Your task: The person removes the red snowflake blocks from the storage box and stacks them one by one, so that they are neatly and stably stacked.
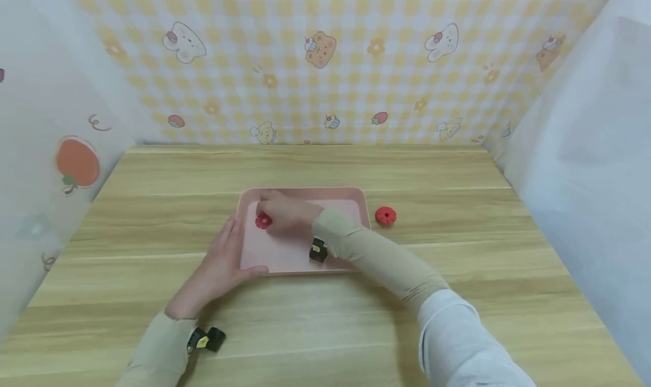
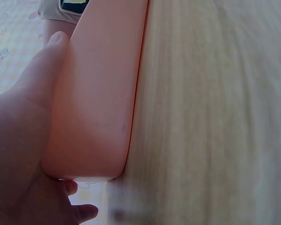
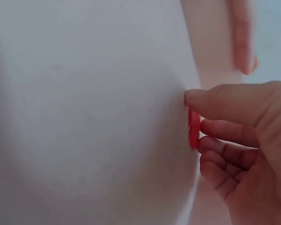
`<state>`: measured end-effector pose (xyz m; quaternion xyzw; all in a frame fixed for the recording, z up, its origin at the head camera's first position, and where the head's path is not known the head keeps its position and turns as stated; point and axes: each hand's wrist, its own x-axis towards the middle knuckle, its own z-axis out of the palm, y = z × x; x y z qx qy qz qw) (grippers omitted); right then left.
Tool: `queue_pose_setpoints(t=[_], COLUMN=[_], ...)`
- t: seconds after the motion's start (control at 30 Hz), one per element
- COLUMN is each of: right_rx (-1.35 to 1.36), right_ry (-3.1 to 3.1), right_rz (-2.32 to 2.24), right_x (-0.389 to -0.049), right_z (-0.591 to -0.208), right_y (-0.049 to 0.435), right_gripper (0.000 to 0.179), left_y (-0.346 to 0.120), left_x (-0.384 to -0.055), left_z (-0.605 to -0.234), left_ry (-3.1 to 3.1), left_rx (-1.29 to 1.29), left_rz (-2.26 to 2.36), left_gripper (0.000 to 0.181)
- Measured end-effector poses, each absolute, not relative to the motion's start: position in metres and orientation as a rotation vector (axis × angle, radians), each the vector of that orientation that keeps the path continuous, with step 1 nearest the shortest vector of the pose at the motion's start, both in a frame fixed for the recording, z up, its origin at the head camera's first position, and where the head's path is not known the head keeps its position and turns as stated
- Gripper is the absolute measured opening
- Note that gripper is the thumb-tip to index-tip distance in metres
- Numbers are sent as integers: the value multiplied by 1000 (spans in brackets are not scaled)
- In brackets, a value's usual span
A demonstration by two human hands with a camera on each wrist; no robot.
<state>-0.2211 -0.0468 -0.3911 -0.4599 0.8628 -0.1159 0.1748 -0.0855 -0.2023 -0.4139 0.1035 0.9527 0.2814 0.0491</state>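
A shallow pink tray [image 1: 300, 265] lies on the wooden table, and its outer wall [image 2: 96, 103] fills much of the left wrist view. My left hand [image 1: 224, 257] holds the tray's near left corner, thumb along the front wall and fingers along the left side. Inside the tray, near its far left part, my right hand [image 1: 287, 212] pinches a small red notched disc [image 1: 263, 221]. In the right wrist view the disc [image 3: 194, 129] appears edge-on against the tray floor, between thumb and fingers. A second red notched disc [image 1: 386, 215] with a centre hole lies outside the tray, to its right.
The wooden table [image 1: 458, 262] extends around the tray. A yellow checked cloth [image 1: 346, 87] with cartoon prints hangs behind it, and pale sheets flank the left and right sides. Small black cameras [image 1: 318, 250] are strapped to both wrists.
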Motion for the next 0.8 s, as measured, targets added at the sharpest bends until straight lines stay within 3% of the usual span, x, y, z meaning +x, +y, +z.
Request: queue_pose_setpoints(t=[0.27, 0.8], right_rx=[-1351, -1281], right_ry=[2470, 2375], right_rz=[-201, -357], right_x=[-221, -216], right_z=[-394, -375], right_y=[-51, -40], right_gripper=[15, 14], left_y=[-201, -200], left_x=[-84, -83], left_z=[-413, -411], left_ry=[2909, 2897], left_rx=[317, 304], left_rz=[855, 859], left_gripper=[125, 124])
